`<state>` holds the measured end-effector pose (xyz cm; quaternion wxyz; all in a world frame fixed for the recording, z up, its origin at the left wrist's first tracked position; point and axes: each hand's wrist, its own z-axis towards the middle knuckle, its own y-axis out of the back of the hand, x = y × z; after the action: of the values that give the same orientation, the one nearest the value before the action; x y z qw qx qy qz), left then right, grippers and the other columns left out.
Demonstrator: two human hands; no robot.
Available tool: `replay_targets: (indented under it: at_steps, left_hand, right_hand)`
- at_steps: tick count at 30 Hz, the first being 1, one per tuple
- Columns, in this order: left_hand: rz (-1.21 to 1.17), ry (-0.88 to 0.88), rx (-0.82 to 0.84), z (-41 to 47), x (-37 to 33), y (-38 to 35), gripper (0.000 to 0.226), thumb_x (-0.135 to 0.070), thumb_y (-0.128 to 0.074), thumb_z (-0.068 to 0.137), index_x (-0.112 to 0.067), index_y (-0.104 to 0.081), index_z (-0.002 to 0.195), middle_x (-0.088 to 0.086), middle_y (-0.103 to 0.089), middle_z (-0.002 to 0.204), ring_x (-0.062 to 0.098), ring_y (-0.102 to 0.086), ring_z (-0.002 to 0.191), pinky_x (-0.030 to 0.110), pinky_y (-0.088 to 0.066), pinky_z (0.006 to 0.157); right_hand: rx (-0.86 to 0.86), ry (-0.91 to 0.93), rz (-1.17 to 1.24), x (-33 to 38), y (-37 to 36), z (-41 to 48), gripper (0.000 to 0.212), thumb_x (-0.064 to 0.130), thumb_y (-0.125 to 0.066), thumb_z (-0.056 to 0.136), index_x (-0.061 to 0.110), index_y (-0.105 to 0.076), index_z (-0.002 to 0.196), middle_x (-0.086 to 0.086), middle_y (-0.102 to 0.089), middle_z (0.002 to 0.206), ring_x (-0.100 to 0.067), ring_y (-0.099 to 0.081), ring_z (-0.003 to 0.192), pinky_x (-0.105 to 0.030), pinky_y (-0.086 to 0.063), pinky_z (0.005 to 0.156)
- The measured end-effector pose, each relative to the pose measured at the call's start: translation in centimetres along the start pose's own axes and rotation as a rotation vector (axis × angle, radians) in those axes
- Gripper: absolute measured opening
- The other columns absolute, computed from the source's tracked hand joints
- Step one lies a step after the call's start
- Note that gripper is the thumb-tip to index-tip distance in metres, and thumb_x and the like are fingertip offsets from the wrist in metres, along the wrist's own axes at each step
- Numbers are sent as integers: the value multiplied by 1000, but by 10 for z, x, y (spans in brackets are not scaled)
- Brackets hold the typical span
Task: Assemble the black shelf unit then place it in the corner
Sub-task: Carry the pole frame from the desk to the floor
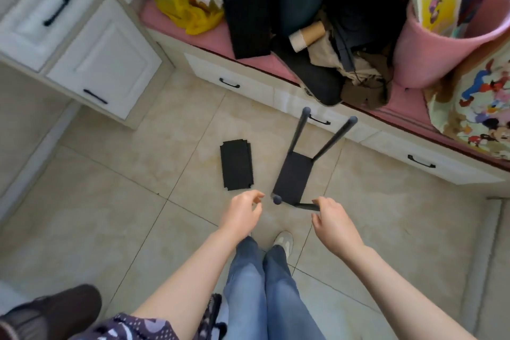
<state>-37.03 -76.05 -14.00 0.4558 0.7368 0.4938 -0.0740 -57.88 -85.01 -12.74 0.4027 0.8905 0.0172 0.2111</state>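
The right hand (331,214) pinches the end of one pole (307,206) of the shelf (292,176); the shelf stands on the floor (124,201) just ahead of both hands, between them; the left hand (244,208) is loosely curled and holds nothing, just beside another pole top (276,199); a loose panel (236,164) lies flat ahead of it.
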Motion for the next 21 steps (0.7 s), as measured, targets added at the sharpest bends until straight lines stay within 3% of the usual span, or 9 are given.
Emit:
replay_targets:
  at_steps: [3,7,21]
  left_hand:
    - [-17,29,-88,-28,10,27,28,-20,-56,100,-25,-67,125,-7,-65,104,14,-62,96,26,-48,81]
    - [26,99,-193,-74,35,73,28,-24,-52,102,-27,-65,126,-4,-69,115,21,-64,104,36,-54,88]
    - [25,469,-503,-231,222,198,33,-26,-48,104,-27,-61,134,-3,-70,124,24,-64,110,33,-49,83]
  right_hand:
    - [23,80,-41,37,3,-6,35,17,-43,100,12,-51,134,-7,-55,128,-26,-48,122,-33,-40,96]
    - [86,224,-135,96,-2,-20,32,17,-43,101,12,-51,131,-8,-55,123,-26,-50,116,-36,-45,94]
    - [235,644,-361,321,-82,-61,35,22,-43,103,14,-50,135,-5,-55,129,-23,-49,121,-32,-45,94]
